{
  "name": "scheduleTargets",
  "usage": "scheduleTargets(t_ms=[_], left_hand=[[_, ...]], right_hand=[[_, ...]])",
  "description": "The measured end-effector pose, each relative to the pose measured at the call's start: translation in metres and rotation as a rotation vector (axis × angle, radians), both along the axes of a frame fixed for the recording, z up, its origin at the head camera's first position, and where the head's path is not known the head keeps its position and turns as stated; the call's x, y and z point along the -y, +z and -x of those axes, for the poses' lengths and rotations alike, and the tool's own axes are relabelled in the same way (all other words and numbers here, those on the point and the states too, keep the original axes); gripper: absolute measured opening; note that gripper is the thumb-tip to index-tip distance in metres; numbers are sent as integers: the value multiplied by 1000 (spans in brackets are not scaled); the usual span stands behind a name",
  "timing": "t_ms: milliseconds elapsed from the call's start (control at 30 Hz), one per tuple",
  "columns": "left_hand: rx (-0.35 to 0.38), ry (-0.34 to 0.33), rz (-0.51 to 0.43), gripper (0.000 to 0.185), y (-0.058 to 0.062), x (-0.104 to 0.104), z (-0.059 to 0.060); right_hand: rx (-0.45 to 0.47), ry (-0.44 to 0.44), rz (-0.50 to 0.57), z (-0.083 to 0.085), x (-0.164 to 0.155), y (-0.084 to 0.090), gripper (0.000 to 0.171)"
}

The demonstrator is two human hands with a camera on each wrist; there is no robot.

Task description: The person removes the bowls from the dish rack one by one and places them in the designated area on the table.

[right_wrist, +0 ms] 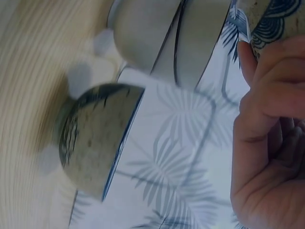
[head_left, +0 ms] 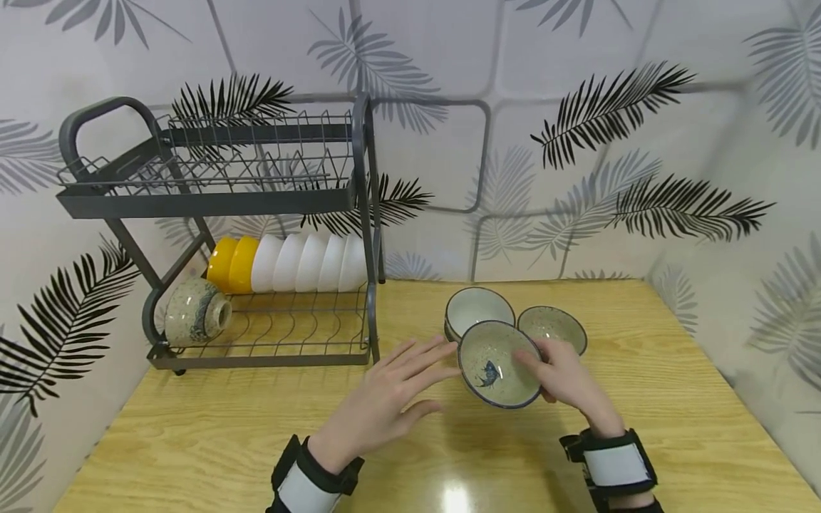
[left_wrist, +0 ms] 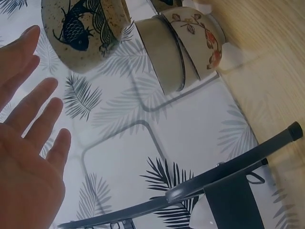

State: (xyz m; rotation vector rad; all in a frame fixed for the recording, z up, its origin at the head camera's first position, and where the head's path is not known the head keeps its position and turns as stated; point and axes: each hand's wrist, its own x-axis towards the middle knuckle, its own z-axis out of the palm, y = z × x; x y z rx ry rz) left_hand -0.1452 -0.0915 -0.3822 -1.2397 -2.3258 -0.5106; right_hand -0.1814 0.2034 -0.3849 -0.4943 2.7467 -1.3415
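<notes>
A speckled bowl [head_left: 492,349] with a dark rim and a blue fish inside hangs tilted over the table. My right hand [head_left: 567,374] grips it by its right side, thumb inside the rim. Fingers spread and straight, my left hand [head_left: 388,399] is close to the bowl's left edge, holding nothing. In the left wrist view the bowl's outside [left_wrist: 83,33] shows a blue fish and waves, apart from the left fingers. Just behind stand two nested bowls [head_left: 479,308], their outside bearing red flowers [left_wrist: 209,45]. Another speckled bowl [head_left: 554,324] sits beyond the right hand.
A grey two-tier dish rack [head_left: 256,360] stands at the left. Its lower shelf carries a speckled bowl [head_left: 192,313] on its side, two yellow bowls [head_left: 232,265] and several white bowls [head_left: 308,263]. The leaf-patterned wall [head_left: 423,178] closes the table's back.
</notes>
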Motion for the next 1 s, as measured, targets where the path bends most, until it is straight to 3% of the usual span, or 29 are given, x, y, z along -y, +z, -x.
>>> scheduleTargets(t_ms=[267,467,700,833,1000], left_hand=[[46,30,14,52,2,7,3],[77,36,14,52,2,10,3],[101,44,13,50,3,12,3],[101,44,13,50,2,12,3],[97,48,6,52,3,12,4]], right_hand=[[2,-136,40,3,-25,4,31],[32,-292,81,5,-38,4,36],[5,-453,183,7,-45,2,36],[-4,-510,185,8,-48,0,35],[5,-522,174,10,-53,-4,40]])
